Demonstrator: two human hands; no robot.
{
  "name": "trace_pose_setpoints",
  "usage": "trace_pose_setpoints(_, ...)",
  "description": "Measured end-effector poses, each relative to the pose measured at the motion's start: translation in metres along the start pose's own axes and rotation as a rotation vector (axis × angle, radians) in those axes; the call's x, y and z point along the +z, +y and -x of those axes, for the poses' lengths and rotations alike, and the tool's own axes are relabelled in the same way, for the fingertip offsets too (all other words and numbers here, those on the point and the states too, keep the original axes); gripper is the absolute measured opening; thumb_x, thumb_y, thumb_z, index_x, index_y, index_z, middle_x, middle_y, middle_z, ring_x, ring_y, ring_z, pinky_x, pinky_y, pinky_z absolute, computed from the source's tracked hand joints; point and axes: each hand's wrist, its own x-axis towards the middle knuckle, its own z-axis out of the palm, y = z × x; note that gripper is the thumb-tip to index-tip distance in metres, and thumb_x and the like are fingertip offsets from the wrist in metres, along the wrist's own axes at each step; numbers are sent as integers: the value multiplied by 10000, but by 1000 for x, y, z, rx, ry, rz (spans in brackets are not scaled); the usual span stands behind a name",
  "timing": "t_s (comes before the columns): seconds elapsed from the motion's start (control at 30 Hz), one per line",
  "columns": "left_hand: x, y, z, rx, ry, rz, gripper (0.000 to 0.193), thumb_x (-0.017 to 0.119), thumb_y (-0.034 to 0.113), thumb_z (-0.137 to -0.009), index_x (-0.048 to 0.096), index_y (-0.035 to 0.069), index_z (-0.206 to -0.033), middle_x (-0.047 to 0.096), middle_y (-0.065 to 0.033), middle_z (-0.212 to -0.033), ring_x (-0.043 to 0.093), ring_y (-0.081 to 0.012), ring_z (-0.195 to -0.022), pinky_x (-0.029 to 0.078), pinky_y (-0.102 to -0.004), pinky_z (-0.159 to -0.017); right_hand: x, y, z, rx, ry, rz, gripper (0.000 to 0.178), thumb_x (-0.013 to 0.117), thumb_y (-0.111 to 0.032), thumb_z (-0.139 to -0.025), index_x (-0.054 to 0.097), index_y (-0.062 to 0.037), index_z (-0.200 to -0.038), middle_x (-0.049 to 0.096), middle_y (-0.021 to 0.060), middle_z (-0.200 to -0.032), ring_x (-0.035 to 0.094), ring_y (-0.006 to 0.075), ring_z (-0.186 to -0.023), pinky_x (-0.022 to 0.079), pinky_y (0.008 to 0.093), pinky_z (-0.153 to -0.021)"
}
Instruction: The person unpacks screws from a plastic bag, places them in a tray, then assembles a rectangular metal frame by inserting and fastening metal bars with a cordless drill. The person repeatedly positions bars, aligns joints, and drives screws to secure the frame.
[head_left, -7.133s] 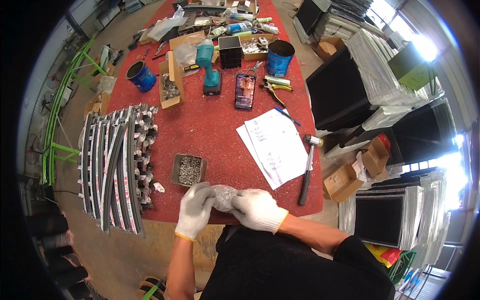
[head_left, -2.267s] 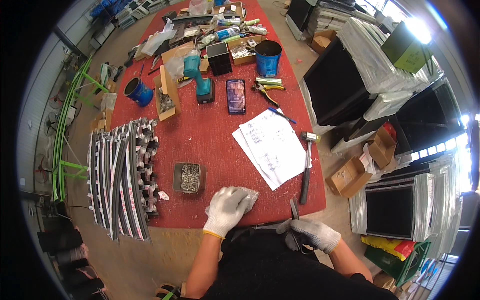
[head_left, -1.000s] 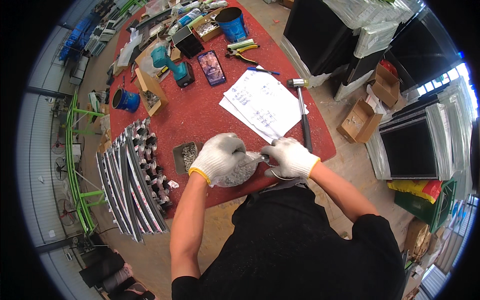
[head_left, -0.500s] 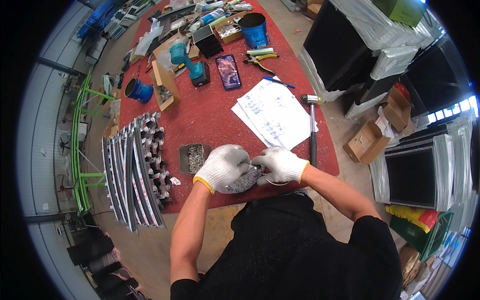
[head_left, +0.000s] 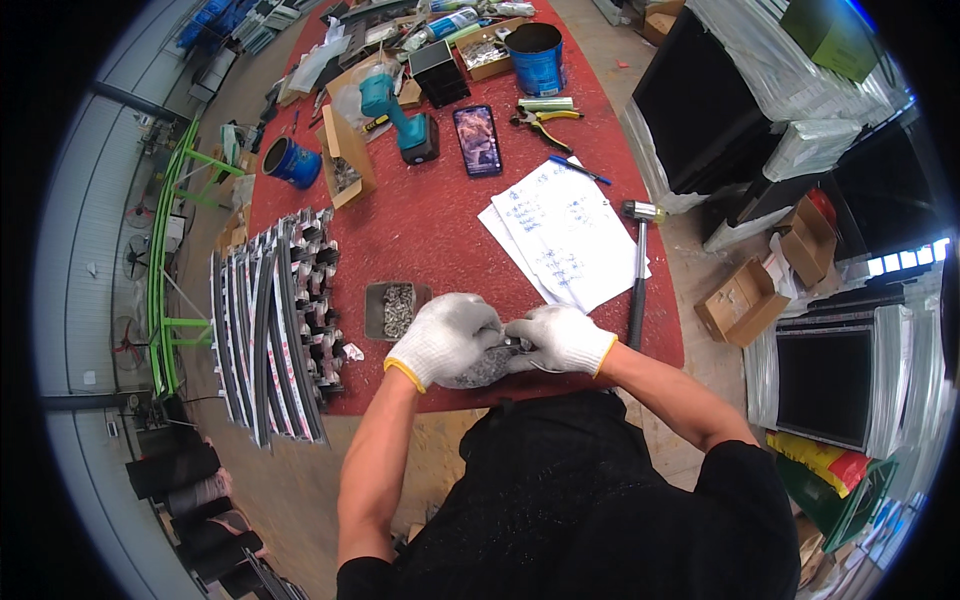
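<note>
At the near edge of the red table [head_left: 420, 220], my two white-gloved hands meet, fingers closed. My left hand [head_left: 445, 338] curls over a grey, speckled bundle [head_left: 480, 372], which looks like a bag or dish of small pieces. My right hand [head_left: 562, 340] faces it, fingertips pinched near a small dark piece whose kind I cannot tell. The gloves hide what lies in the fingers. Just beyond my left hand sits a square tub [head_left: 398, 310] of small metal parts.
Metal strips [head_left: 262, 330] with brackets lie along the left edge. A mallet [head_left: 640, 270] and written sheets [head_left: 565, 235] lie to the right. Farther back are a phone [head_left: 477, 140], a cordless drill [head_left: 400, 120], yellow-handled pliers [head_left: 545, 128] and blue cans [head_left: 537, 65].
The view has shifted slightly, so the table things appear a little to the right. Both hands stay together over the grey bundle, with only small finger movement.
</note>
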Motion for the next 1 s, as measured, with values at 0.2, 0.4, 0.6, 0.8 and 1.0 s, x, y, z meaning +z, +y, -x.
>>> trace_pose_setpoints(0.2,-7,-2,1,-72,-31,-14,204,697,248,-928,809,80,-960,757,-151,-1014,718,-363,-1035,569,-483,-933,-3,-12,-16,-75,44,153,636,785,-630,-880,700,-60,-1149,721,187,-996,714,420,-1011,550,537,-897)
trace_pose_setpoints(0.4,-5,-5,7,-67,26,29,199,747,215,-897,805,35,-957,770,-179,-947,741,-372,-917,584,-460,-852,-5,-18,-18,-8,-70,71,668,795,-627,-869,696,-48,-1187,719,197,-997,716,420,-1012,553,533,-898)
trace_pose_setpoints(0.6,3,-10,11,-20,152,71,182,751,199,-887,800,29,-930,773,-175,-929,743,-368,-903,585,-459,-843,-9,-30,-21,-33,-6,104,710,806,-579,-872,690,-45,-1325,728,197,-1016,719,411,-1038,545,517,-944)
trace_pose_setpoints(0.8,8,-6,18,-64,207,101,169,745,189,-897,802,32,-921,775,-171,-917,744,-368,-894,586,-462,-836,-17,-38,-24,3,-104,105,723,802,-593,-873,685,-27,-1308,733,215,-1037,721,414,-1065,556,502,-943)
trace_pose_setpoints(1.0,-8,10,21,-172,230,353,187,746,178,-907,797,3,-946,774,-181,-894,767,-332,-907,596,-411,-827,-13,-44,-30,79,-207,-4,642,805,-574,-875,699,-42,-1220,744,222,-1095,729,409,-1082,583,492,-898)
